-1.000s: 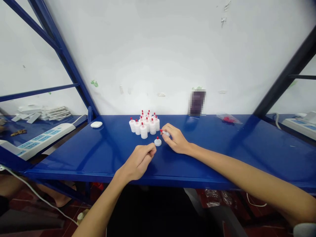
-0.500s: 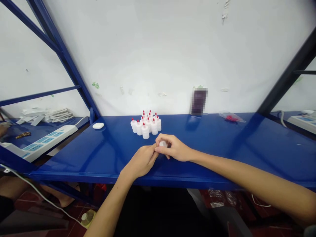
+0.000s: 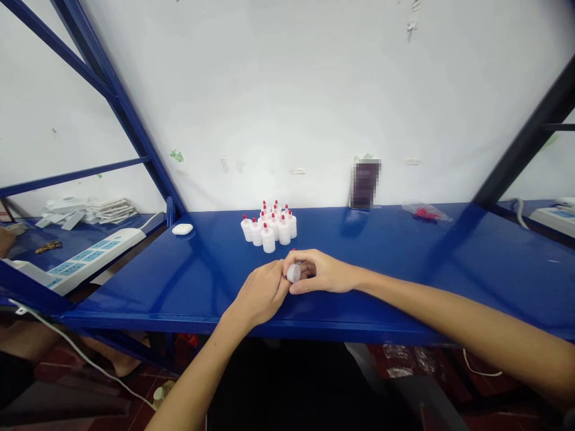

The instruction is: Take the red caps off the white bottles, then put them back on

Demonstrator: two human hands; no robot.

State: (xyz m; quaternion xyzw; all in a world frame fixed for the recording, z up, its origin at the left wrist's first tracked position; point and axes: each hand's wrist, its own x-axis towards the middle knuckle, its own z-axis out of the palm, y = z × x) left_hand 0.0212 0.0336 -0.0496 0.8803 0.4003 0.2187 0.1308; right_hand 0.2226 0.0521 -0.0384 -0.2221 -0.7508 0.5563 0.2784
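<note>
Near the front of the blue table [image 3: 377, 251], my two hands meet around a small white squeeze bottle [image 3: 293, 273]. Its round base faces me, and a bit of red shows just above my right fingers. My left hand [image 3: 263, 293] is closed on the bottle from the left, its fingertips mostly hidden. Curled about it from the right is my right hand [image 3: 326, 272], the thumb standing a little off below the base. Just beyond my hands, several white squeeze bottles with red tips [image 3: 268, 239] stand upright in a tight group.
A white rounded case [image 3: 182, 229] lies at the left. A pixelated dark slab [image 3: 365, 184] leans on the wall. Further right lies a clear bag with red pieces [image 3: 426, 213]. Blue posts flank the table; a power strip [image 3: 96, 257] is at left, beside another person's hand [image 3: 6, 240].
My right thumb has loosened from the bottle and dropped lower. The bottle's base has turned more toward me. The whole view has shifted slightly.
</note>
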